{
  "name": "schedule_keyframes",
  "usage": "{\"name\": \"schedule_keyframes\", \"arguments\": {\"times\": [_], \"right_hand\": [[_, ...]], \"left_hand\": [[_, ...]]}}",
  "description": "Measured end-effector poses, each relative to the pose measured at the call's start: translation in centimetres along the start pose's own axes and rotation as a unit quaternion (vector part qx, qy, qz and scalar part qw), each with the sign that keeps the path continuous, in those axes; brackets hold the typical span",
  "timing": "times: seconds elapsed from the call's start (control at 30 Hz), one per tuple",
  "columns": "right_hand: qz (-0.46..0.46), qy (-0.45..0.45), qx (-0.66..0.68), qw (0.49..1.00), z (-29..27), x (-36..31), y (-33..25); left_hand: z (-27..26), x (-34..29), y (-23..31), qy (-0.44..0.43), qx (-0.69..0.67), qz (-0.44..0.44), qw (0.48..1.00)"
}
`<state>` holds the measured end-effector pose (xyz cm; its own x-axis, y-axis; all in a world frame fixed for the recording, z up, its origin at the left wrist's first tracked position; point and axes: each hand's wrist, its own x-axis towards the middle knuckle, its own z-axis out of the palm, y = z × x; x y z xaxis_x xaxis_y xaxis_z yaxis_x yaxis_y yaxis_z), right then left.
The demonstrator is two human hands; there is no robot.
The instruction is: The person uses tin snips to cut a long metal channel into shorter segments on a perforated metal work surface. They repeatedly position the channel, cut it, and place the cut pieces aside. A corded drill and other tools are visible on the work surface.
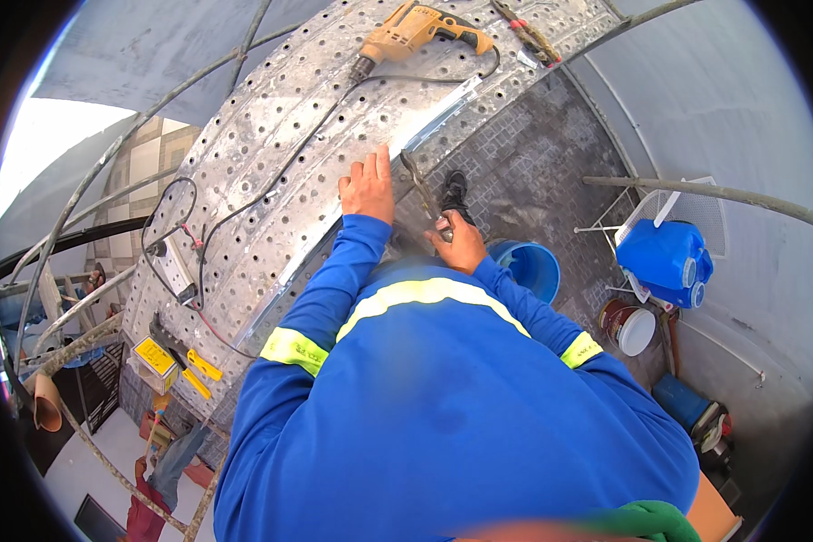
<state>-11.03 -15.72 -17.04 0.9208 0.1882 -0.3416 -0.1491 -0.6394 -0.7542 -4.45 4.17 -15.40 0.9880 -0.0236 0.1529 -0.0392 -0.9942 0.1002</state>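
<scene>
A long, thin metal strip [440, 116] lies along the near edge of a perforated metal platform [253, 172]. My left hand [368, 188] rests flat on the strip, its fingers stretched out and pointing away from me. Just right of the platform's edge, my right hand [461, 244] is closed around the near end of a slim, dark metal tool [417, 181]. The tool slants up to the left, and its far tip comes close to the strip. Its exact kind is not clear.
A yellow power drill [415, 34] and red-handled snips [530, 36] lie on the platform's far part; a cable crosses it to a power strip [173, 269]. Below are a blue bucket [544, 271], a blue jerrycan [664, 262] and a lidded pail [637, 331]. Another person [158, 488] is lower left.
</scene>
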Motion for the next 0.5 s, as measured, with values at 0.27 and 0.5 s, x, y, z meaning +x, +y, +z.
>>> {"name": "schedule_keyframes", "arguments": {"times": [0.27,0.5], "right_hand": [[0.017,-0.012,0.046,0.999,0.5,0.1,0.1],[-0.015,0.047,0.026,0.998,0.2,-0.4,0.0]], "left_hand": [[0.1,0.0,0.1,0.022,-0.006,-0.004,1.0],[0.3,-0.1,0.0,0.037,-0.004,0.001,0.999]]}}
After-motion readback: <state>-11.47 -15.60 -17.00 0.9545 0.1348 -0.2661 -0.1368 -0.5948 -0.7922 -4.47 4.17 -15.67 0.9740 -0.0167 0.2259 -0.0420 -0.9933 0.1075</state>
